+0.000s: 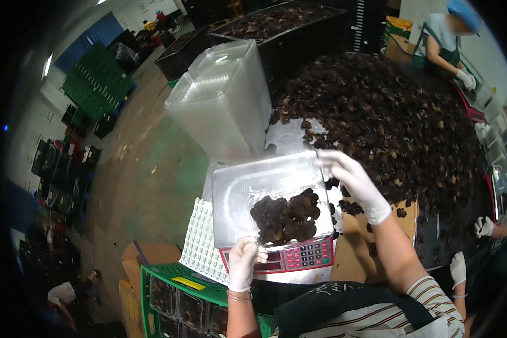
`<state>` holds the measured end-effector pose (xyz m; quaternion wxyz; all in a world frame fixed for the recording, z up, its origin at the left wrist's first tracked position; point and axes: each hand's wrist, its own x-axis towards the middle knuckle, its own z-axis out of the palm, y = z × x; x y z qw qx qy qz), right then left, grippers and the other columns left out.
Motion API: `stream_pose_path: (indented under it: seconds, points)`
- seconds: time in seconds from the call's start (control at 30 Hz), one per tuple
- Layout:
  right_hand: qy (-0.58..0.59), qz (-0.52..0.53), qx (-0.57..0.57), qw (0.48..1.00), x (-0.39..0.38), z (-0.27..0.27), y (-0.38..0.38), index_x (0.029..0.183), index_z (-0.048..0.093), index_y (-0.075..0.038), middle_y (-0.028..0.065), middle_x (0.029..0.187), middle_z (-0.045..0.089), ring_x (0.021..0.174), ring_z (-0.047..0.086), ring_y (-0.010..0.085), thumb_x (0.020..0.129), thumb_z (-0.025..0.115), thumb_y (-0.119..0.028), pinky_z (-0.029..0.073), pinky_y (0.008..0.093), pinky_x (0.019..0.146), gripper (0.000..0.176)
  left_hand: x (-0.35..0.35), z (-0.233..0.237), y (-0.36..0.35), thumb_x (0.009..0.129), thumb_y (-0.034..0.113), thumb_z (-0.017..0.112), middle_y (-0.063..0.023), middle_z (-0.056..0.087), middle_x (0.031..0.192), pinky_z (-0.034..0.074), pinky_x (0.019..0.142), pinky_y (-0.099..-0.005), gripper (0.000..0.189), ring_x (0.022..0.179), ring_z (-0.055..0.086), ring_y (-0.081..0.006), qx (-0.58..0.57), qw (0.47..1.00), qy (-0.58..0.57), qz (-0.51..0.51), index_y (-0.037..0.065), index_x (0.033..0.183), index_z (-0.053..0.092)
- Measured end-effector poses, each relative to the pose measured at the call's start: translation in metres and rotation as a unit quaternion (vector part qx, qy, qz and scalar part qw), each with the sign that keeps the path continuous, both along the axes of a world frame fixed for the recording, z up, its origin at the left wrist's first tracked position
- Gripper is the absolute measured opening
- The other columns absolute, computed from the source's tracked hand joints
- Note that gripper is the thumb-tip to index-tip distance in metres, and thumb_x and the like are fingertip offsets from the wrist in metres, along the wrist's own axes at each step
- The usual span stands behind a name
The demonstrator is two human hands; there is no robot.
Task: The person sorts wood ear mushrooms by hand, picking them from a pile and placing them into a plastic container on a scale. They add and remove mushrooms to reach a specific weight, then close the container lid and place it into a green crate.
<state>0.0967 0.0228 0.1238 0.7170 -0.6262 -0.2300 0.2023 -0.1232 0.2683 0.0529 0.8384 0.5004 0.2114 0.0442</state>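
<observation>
A steel-topped weighing scale (231,197) with a red keypad panel stands before me. On its plate sits a clear plastic tray (254,203) filled with dark wood ear mushrooms (287,217). My left hand (242,263), in a white glove, is closed at the tray's front left corner, fingertips at the rim, in front of the scale's display. Beyond the plate's right edge, my gloved right hand (352,180) reaches toward the back corner. Its fingers are stretched out and slightly blurred, and I see nothing in them.
A large mushroom heap (377,118) covers the table to the right. Stacked clear trays (219,107) rise behind the scale. A label sheet (200,242) lies left, above a green crate (191,276) of packed trays. Co-workers (439,45) stand at the far right and nearby right.
</observation>
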Motion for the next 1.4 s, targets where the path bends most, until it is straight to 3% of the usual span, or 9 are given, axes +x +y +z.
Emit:
stream_pose_path:
  seconds: [0.1,0.17,0.37,0.57,0.8,0.87,0.93,1.03,1.4]
  points:
    - [-0.052,0.093,-0.094,0.990,-0.037,-0.004,-0.024,0.115,0.063,-0.004,0.0015,0.096,0.062,0.087,0.056,0.0069,0.078,0.069,-0.003,0.049,0.0229,0.076,0.037,-0.003,0.014,-0.002,0.096,0.012,0.055,-0.0118,0.065,0.085,0.060,0.069,-0.0310,0.021,0.075,0.069,-0.0214,-0.163,0.987,-0.014,0.009,-0.001,0.111,0.053]
    - [-0.188,0.058,-0.179,0.964,-0.057,-0.038,-0.031,0.118,0.056,-0.002,0.0015,0.096,0.059,0.079,0.054,0.0062,0.076,0.075,-0.006,0.047,0.0192,0.068,0.046,-0.006,0.009,-0.002,0.093,0.006,0.057,-0.0118,0.065,0.085,0.060,0.067,-0.0317,0.021,0.077,0.069,-0.0227,-0.121,0.992,-0.011,0.020,-0.002,0.112,0.053]
    - [0.209,0.099,-0.118,0.966,-0.074,-0.048,-0.034,0.119,0.042,-0.002,0.0002,0.079,0.056,0.069,0.056,0.0066,0.088,0.062,-0.004,0.048,0.0221,0.065,0.037,-0.003,0.012,-0.009,0.088,-0.004,0.057,-0.0109,0.065,0.086,0.059,0.067,-0.0286,0.017,0.074,0.068,-0.0195,0.013,1.000,0.010,-0.013,-0.001,0.104,0.053]
    - [0.050,0.088,-0.127,0.987,-0.089,-0.053,-0.034,0.115,0.039,-0.001,-0.0003,0.078,0.056,0.072,0.055,0.0049,0.091,0.055,-0.001,0.047,0.0234,0.068,0.029,-0.009,0.011,-0.016,0.088,-0.007,0.056,-0.0064,0.059,0.075,0.050,0.059,-0.0252,0.017,0.065,0.058,-0.0141,0.082,0.996,-0.020,-0.020,0.007,0.090,0.047]
    - [-0.175,-0.008,-0.112,0.978,-0.090,-0.051,-0.044,0.104,0.051,-0.001,0.0042,0.078,0.058,0.074,0.056,0.0135,0.085,0.060,0.002,0.045,0.0281,0.068,0.021,-0.013,0.036,-0.031,0.081,-0.009,0.062,-0.0115,0.058,0.090,0.052,0.074,-0.0277,0.036,0.079,0.061,-0.0176,0.133,0.989,-0.013,-0.064,0.002,0.113,0.048]
    - [-0.357,-0.060,-0.168,0.917,-0.082,-0.045,-0.050,0.084,0.057,-0.005,0.0074,0.084,0.061,0.082,0.059,0.0271,0.075,0.062,0.005,0.046,0.0372,0.075,0.014,-0.003,0.060,-0.046,0.076,-0.010,0.065,-0.0132,0.058,0.098,0.052,0.080,-0.0299,0.052,0.088,0.061,-0.0202,0.369,0.921,-0.064,-0.104,0.003,0.123,0.046]
    - [-0.466,-0.084,-0.161,0.866,-0.076,-0.050,-0.053,0.078,0.052,-0.007,0.0042,0.089,0.063,0.085,0.060,0.0265,0.067,0.064,0.004,0.046,0.0373,0.076,0.019,-0.004,0.031,-0.038,0.068,-0.010,0.070,-0.0147,0.056,0.109,0.051,0.086,-0.0329,0.071,0.098,0.059,-0.0265,0.582,0.793,-0.109,-0.143,0.005,0.132,0.044]
    - [-0.548,-0.151,-0.149,0.809,-0.074,-0.048,-0.054,0.076,0.052,-0.008,0.0029,0.091,0.064,0.086,0.060,0.0257,0.064,0.067,0.002,0.047,0.0379,0.074,0.021,0.007,0.010,-0.045,0.074,-0.007,0.067,-0.0153,0.055,0.111,0.051,0.083,-0.0424,0.055,0.099,0.059,-0.0342,0.686,0.674,-0.273,-0.027,0.013,0.123,0.053]
    - [-0.590,-0.181,-0.100,0.781,-0.086,-0.055,-0.057,0.073,0.051,-0.011,0.0008,0.093,0.064,0.086,0.057,0.0250,0.062,0.068,-0.003,0.047,0.0394,0.074,0.022,-0.008,0.001,-0.047,0.079,-0.001,0.067,-0.0149,0.054,0.113,0.051,0.084,-0.0485,0.046,0.100,0.059,-0.0357,0.720,0.614,-0.321,0.036,0.015,0.118,0.049]
